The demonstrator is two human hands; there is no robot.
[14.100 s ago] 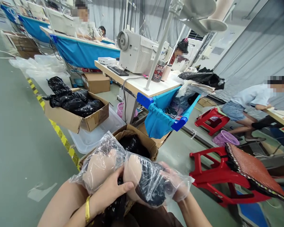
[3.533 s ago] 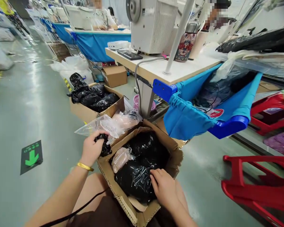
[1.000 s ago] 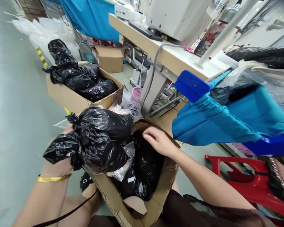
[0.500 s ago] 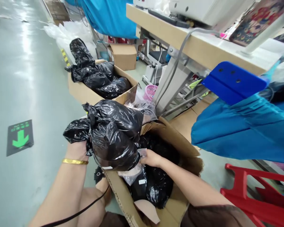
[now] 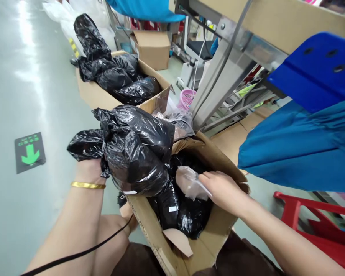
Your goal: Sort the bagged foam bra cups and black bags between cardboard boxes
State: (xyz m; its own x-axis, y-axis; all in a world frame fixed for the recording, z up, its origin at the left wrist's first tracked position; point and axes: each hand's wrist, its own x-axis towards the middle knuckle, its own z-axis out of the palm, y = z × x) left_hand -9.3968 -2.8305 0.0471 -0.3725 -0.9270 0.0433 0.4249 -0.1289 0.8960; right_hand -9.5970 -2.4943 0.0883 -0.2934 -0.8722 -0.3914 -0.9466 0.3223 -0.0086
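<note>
My left hand [image 5: 89, 167], with a gold bangle at the wrist, is closed on the knotted neck of a black plastic bag bundle [image 5: 135, 149] and holds it up over the left edge of an open cardboard box [image 5: 207, 245] on my lap. My right hand [image 5: 222, 187] is inside the box, fingers closed on a small clear plastic packet [image 5: 189, 182] with something pale in it. More black bags [image 5: 186, 214] fill the box beneath.
A second cardboard box [image 5: 94, 96] of black bags stands on the floor beyond. A sewing table's metal leg [image 5: 218, 76] and a blue cloth catch-bin [image 5: 299, 149] are at right, a red plastic stool [image 5: 319, 226] lower right. A green arrow marker [image 5: 29, 152] lies on the floor at left.
My right hand has pulled the clear packet out from under the black bundle and lifted it to the right inside the box. My left hand keeps holding the black bundle up.
</note>
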